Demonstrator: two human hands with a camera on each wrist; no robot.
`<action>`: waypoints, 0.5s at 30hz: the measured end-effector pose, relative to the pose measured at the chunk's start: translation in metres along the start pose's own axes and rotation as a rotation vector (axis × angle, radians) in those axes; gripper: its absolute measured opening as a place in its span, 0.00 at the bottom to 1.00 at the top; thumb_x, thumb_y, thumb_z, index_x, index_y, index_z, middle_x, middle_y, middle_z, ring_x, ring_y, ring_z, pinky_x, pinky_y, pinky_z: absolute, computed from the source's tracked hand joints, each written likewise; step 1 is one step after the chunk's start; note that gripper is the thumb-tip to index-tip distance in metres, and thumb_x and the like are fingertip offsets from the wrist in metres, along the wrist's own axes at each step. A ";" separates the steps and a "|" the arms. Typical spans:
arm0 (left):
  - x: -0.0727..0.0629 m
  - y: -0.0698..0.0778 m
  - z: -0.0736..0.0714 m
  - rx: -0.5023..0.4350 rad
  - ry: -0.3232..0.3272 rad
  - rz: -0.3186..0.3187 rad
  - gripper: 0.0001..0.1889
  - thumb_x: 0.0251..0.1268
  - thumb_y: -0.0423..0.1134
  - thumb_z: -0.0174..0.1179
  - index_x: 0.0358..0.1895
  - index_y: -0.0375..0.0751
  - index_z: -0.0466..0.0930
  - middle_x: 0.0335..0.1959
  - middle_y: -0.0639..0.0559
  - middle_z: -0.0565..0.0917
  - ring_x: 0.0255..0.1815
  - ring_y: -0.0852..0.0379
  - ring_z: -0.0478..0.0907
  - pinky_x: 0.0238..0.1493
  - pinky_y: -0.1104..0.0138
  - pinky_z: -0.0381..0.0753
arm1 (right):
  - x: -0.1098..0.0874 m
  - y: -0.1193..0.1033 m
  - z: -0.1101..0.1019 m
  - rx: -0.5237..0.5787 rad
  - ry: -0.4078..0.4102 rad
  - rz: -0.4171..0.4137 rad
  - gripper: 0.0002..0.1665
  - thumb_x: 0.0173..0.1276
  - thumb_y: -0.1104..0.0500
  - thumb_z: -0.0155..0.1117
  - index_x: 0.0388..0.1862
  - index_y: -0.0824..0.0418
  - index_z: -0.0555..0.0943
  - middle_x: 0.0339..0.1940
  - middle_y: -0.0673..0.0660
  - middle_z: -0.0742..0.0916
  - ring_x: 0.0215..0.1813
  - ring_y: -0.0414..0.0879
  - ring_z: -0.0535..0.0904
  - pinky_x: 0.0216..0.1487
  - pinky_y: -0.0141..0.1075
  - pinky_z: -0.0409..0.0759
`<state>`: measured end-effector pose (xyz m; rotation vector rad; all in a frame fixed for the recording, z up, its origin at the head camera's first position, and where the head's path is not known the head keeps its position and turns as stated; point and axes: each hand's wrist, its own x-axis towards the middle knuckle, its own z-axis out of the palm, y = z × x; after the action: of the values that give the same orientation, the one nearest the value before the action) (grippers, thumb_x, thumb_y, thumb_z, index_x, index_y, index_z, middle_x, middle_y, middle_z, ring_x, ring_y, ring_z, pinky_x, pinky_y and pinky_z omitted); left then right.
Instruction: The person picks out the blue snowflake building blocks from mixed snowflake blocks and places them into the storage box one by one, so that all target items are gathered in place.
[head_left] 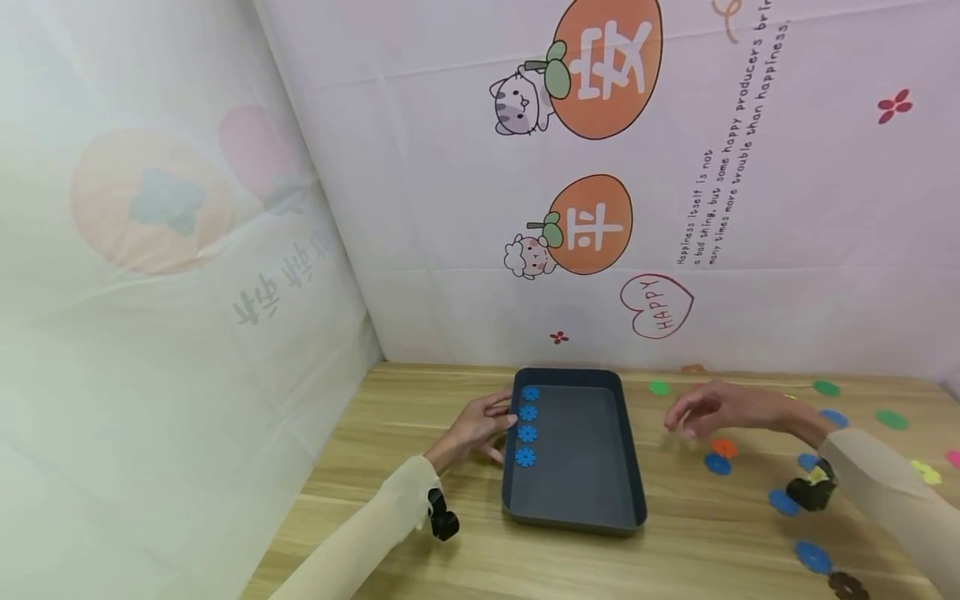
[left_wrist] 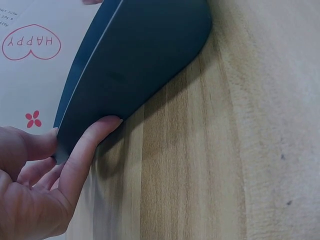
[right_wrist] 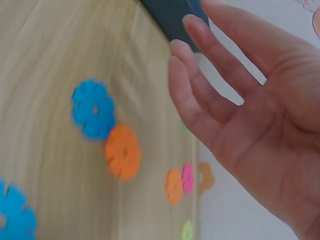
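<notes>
A dark grey rectangular tray (head_left: 573, 467) lies on the wooden table, with several blue flower-shaped discs (head_left: 527, 433) in a column along its left inner side. My left hand (head_left: 480, 425) holds the tray's left side. In the left wrist view, one fingertip meets the rim and another digit lies against the outer wall (left_wrist: 135, 60). To the right of the tray, my right hand (head_left: 705, 410) hovers above the table with fingers loosely bent and nothing in them. Near it an orange disc (head_left: 723, 448) touches a blue disc (head_left: 717, 464).
More loose discs are scattered on the right of the table, among them a green disc (head_left: 892, 419), a blue disc (head_left: 813, 557) and a brown disc (head_left: 847, 585). A printed white cloth (head_left: 450, 317) hangs behind the table, another cloth (head_left: 300, 375) at the left.
</notes>
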<state>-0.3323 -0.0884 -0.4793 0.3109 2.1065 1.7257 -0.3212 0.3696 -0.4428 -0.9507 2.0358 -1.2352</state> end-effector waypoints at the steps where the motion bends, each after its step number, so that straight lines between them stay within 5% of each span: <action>1: 0.000 0.000 0.000 -0.001 0.001 -0.001 0.31 0.80 0.34 0.58 0.82 0.41 0.62 0.77 0.31 0.69 0.68 0.34 0.78 0.29 0.54 0.93 | -0.004 0.003 -0.001 0.011 -0.018 0.004 0.18 0.80 0.70 0.55 0.64 0.77 0.76 0.60 0.75 0.82 0.57 0.54 0.84 0.58 0.38 0.88; 9: 0.000 -0.001 0.002 -0.009 0.003 -0.009 0.31 0.80 0.35 0.59 0.81 0.44 0.64 0.76 0.33 0.70 0.69 0.35 0.77 0.30 0.53 0.94 | -0.036 0.015 -0.005 0.104 -0.142 0.120 0.21 0.82 0.69 0.53 0.69 0.72 0.74 0.67 0.69 0.81 0.64 0.47 0.82 0.63 0.32 0.84; 15: 0.001 -0.001 0.001 -0.018 0.006 -0.014 0.30 0.80 0.35 0.59 0.81 0.45 0.65 0.77 0.33 0.70 0.69 0.35 0.77 0.31 0.53 0.94 | -0.041 0.026 -0.007 0.127 -0.178 0.012 0.20 0.81 0.74 0.48 0.67 0.80 0.71 0.65 0.75 0.80 0.62 0.49 0.82 0.65 0.33 0.84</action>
<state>-0.3322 -0.0875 -0.4808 0.2847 2.0917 1.7384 -0.3098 0.4140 -0.4588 -0.9505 1.8023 -1.2125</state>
